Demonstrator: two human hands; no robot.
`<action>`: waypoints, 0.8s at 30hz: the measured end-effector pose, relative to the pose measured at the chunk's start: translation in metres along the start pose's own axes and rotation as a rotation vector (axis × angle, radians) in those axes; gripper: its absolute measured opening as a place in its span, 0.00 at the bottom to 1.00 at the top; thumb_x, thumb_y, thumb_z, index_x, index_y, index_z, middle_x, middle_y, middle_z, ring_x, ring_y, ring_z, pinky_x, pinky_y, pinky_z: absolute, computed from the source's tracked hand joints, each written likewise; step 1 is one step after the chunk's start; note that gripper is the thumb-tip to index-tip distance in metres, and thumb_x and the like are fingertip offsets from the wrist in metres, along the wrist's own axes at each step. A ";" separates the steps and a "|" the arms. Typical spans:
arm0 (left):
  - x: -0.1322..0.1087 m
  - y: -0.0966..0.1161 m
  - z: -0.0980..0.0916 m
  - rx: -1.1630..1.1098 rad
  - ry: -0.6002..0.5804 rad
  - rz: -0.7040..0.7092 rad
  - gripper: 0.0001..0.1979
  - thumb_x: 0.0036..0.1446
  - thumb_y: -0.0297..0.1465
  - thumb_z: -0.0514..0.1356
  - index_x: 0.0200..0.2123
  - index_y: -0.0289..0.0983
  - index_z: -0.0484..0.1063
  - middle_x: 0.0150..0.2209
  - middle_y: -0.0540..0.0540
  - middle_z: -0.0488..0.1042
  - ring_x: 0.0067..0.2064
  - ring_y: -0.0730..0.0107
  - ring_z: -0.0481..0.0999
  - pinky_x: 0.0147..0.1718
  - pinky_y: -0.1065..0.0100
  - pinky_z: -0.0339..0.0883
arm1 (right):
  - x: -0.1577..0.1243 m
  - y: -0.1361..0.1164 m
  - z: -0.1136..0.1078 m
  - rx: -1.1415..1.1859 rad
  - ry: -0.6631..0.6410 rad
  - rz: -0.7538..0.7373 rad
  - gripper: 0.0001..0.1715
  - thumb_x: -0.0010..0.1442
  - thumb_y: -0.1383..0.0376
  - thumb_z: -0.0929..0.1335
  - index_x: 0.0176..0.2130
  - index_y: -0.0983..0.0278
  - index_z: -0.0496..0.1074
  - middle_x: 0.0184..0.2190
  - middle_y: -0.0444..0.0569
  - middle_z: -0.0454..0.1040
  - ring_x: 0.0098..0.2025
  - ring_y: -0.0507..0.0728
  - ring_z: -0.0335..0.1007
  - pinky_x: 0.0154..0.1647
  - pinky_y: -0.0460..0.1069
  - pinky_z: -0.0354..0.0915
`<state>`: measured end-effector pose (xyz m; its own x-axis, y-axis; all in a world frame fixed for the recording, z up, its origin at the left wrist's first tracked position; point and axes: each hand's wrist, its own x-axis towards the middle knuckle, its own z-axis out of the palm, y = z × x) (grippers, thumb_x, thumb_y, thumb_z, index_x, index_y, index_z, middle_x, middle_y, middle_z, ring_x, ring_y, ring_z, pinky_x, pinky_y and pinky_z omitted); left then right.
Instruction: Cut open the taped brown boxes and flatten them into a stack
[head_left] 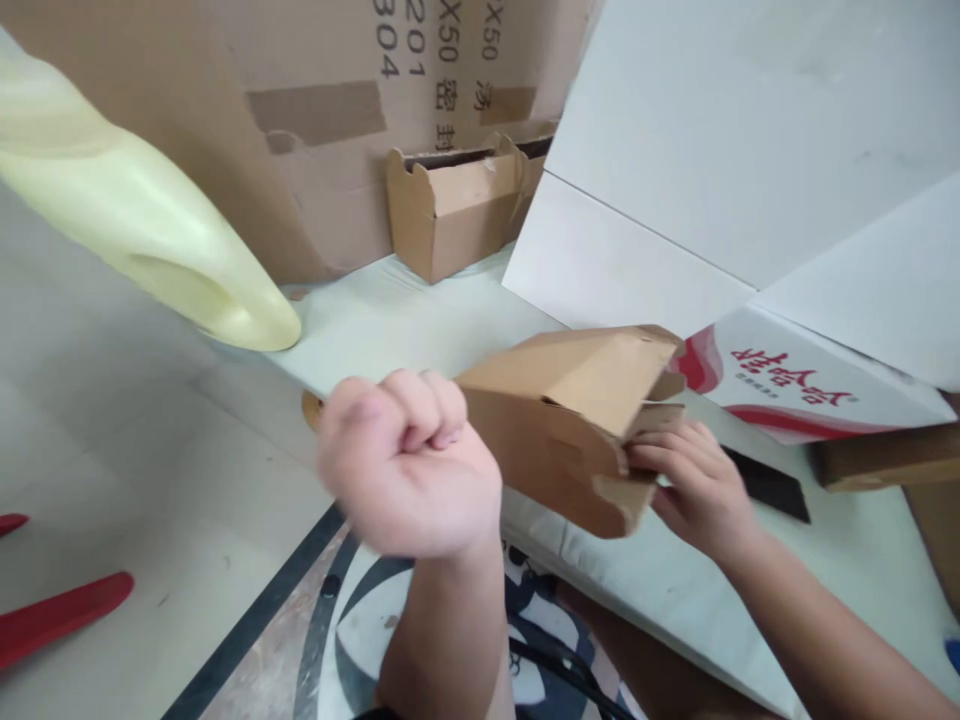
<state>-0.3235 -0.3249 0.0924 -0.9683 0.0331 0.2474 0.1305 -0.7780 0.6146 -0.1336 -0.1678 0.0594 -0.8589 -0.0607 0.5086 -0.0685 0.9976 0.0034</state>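
Note:
A small brown cardboard box is tilted on its side above the pale green surface, its flaps partly unfolded on the right. My right hand grips a flap at that open end, with the fingertips partly hidden behind the cardboard. In front of the box's left end my left hand is raised in a closed fist, and nothing sticks out of it. The fist hides part of the box's near left side.
Another brown box stands behind, against a large printed carton. White board panels and a red-and-white carton are at the right. A black flat object lies beside my right hand. A pale yellow chair part juts in from the left.

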 end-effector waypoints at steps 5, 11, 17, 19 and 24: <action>-0.049 -0.039 0.030 0.029 -0.362 -0.238 0.24 0.61 0.27 0.61 0.18 0.38 0.52 0.18 0.56 0.49 0.20 0.79 0.49 0.21 0.69 0.43 | -0.086 0.010 -0.038 -0.143 0.224 0.291 0.09 0.59 0.73 0.69 0.37 0.58 0.71 0.32 0.47 0.77 0.34 0.58 0.76 0.35 0.52 0.69; -0.080 -0.058 0.055 0.303 -0.804 -0.358 0.08 0.55 0.30 0.65 0.26 0.39 0.70 0.29 0.49 0.68 0.33 0.69 0.67 0.35 0.66 0.63 | -0.118 0.003 -0.049 -0.252 0.289 0.479 0.10 0.60 0.67 0.72 0.32 0.57 0.67 0.23 0.44 0.71 0.25 0.58 0.71 0.25 0.52 0.64; -0.095 -0.083 0.055 0.425 -0.920 -0.211 0.09 0.59 0.39 0.64 0.40 0.42 0.75 0.46 0.43 0.73 0.53 0.58 0.72 0.54 0.59 0.67 | -0.119 -0.001 -0.051 -0.145 0.363 0.628 0.08 0.61 0.68 0.71 0.33 0.58 0.68 0.24 0.43 0.72 0.25 0.56 0.70 0.25 0.51 0.63; -0.097 -0.090 0.055 0.413 -0.874 -0.191 0.11 0.59 0.43 0.65 0.40 0.42 0.75 0.46 0.43 0.73 0.53 0.58 0.73 0.54 0.59 0.68 | -0.125 0.001 -0.060 -0.084 0.371 0.581 0.10 0.61 0.72 0.71 0.41 0.58 0.73 0.32 0.46 0.79 0.32 0.57 0.76 0.34 0.52 0.69; -0.104 -0.099 0.064 0.364 -0.718 -0.144 0.16 0.55 0.47 0.67 0.35 0.42 0.73 0.40 0.46 0.71 0.48 0.60 0.74 0.55 0.58 0.70 | -0.142 -0.004 -0.103 0.015 0.436 0.649 0.21 0.59 0.76 0.73 0.50 0.57 0.75 0.38 0.47 0.82 0.38 0.56 0.78 0.41 0.53 0.70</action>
<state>-0.2216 -0.2117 0.0537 -0.6245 0.6072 0.4912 0.1957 -0.4872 0.8511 0.0409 -0.1597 0.0763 -0.4530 0.5561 0.6968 0.3696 0.8284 -0.4208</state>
